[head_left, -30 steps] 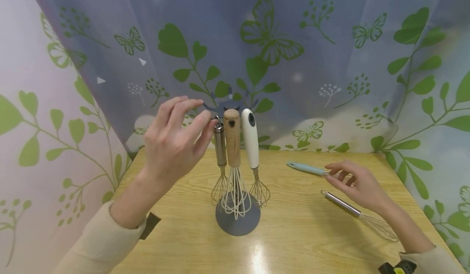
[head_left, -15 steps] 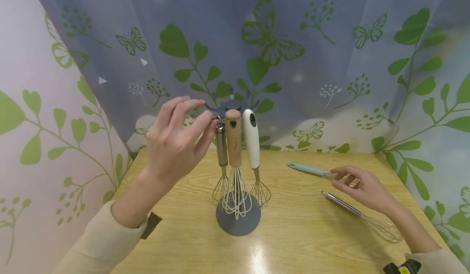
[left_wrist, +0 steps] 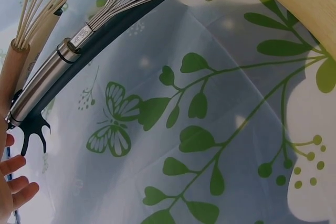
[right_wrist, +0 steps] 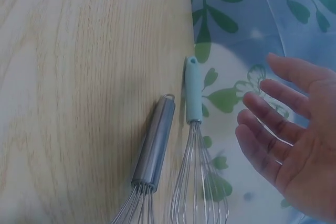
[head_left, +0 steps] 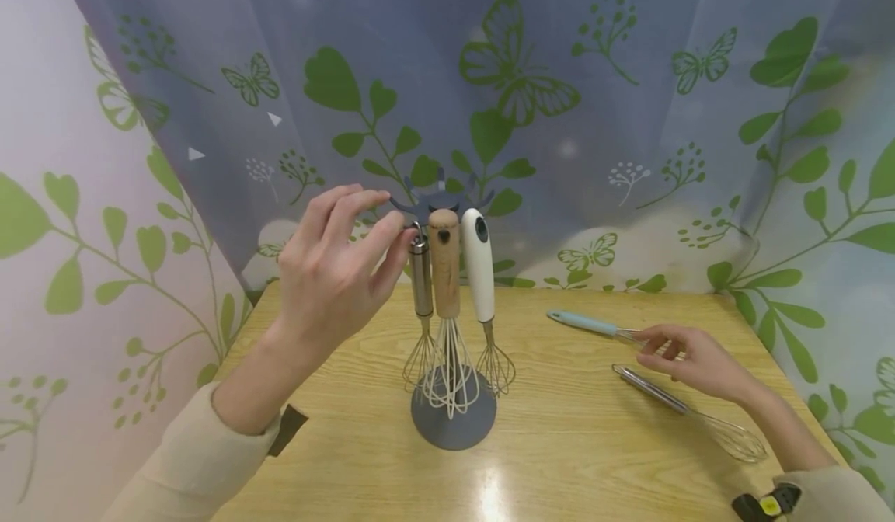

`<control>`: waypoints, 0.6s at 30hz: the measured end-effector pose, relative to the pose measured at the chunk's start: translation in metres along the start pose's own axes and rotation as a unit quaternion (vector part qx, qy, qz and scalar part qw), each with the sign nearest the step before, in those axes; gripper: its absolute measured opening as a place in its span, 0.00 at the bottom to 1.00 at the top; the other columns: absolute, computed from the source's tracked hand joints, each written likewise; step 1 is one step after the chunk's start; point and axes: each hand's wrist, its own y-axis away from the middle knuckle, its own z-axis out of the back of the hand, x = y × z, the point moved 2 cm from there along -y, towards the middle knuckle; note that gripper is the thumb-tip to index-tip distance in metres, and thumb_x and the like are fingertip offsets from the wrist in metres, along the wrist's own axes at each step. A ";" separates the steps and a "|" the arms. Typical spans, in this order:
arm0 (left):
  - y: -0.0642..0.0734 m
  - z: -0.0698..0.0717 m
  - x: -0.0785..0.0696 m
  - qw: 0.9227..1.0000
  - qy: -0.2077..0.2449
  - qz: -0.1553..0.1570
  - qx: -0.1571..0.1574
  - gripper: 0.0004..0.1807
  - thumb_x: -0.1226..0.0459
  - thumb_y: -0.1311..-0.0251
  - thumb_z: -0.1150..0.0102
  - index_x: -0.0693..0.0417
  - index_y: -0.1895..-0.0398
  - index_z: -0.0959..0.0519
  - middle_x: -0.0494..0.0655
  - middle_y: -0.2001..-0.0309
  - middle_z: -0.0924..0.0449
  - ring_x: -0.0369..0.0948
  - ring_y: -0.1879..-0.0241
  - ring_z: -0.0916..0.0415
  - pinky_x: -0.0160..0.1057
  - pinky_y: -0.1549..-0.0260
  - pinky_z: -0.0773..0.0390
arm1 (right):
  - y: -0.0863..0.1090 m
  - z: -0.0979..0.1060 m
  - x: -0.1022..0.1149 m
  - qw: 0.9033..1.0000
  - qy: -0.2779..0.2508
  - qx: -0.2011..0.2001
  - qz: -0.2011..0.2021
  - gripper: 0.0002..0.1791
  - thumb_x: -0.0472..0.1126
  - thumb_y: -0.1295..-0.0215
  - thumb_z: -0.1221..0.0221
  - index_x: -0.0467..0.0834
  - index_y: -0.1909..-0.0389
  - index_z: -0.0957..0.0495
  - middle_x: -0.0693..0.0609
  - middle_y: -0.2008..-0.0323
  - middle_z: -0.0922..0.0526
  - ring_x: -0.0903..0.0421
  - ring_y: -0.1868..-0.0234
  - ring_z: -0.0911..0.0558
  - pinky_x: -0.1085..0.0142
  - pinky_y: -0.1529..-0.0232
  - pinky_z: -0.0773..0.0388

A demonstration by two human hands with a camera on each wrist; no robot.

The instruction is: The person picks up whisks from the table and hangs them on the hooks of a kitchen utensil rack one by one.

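Near the top of a dark grey rack [head_left: 454,433], my left hand [head_left: 339,262] pinches the ring end of a steel-handled whisk [head_left: 422,283] between thumb and index finger. That whisk hangs with its wires down, as the left wrist view [left_wrist: 44,80] also has it. Beside it hang a wooden-handled whisk [head_left: 445,269] and a white-handled whisk [head_left: 478,273]. My right hand [head_left: 699,363] hovers over the table with loosely bent fingers and holds nothing. Below and beside it lie a light blue whisk [right_wrist: 193,95] and another steel whisk [right_wrist: 155,145].
The rack stands mid-table, its curved hooks [left_wrist: 35,132] spreading at the top. Patterned cloth [head_left: 594,118] hangs behind the wooden table [head_left: 559,444] and along both sides. A dark flat piece [head_left: 287,431] shows by my left cuff.
My right hand has shifted slightly right and down, away from the light blue whisk's handle. The left hand and hanging whisks have hardly moved.
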 end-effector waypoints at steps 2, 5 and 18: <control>0.000 0.000 0.000 1.000 0.000 -0.001 0.000 0.07 0.62 0.31 0.37 0.54 0.66 0.16 0.56 0.54 0.13 0.56 0.52 0.18 0.50 0.59 0.11 | 0.000 0.000 -0.003 1.000 -0.001 0.008 -0.005 0.20 0.45 0.26 0.36 0.42 0.38 0.19 0.48 0.56 0.14 0.65 0.68 0.19 0.64 0.73 0.17; 0.000 0.000 0.000 1.000 0.000 0.000 -0.001 0.07 0.62 0.30 0.37 0.54 0.66 0.16 0.56 0.55 0.13 0.56 0.52 0.18 0.50 0.60 0.11 | -0.001 0.001 -0.008 1.000 -0.003 0.017 -0.010 0.20 0.45 0.26 0.35 0.41 0.38 0.19 0.48 0.57 0.14 0.63 0.69 0.19 0.64 0.73 0.18; 0.000 -0.001 0.000 1.000 0.001 0.001 -0.003 0.05 0.63 0.35 0.33 0.55 0.66 0.16 0.56 0.55 0.13 0.56 0.52 0.17 0.50 0.59 0.12 | 0.001 -0.005 -0.031 0.999 -0.018 0.037 0.001 0.22 0.40 0.28 0.34 0.32 0.39 0.20 0.47 0.59 0.14 0.59 0.73 0.18 0.64 0.76 0.18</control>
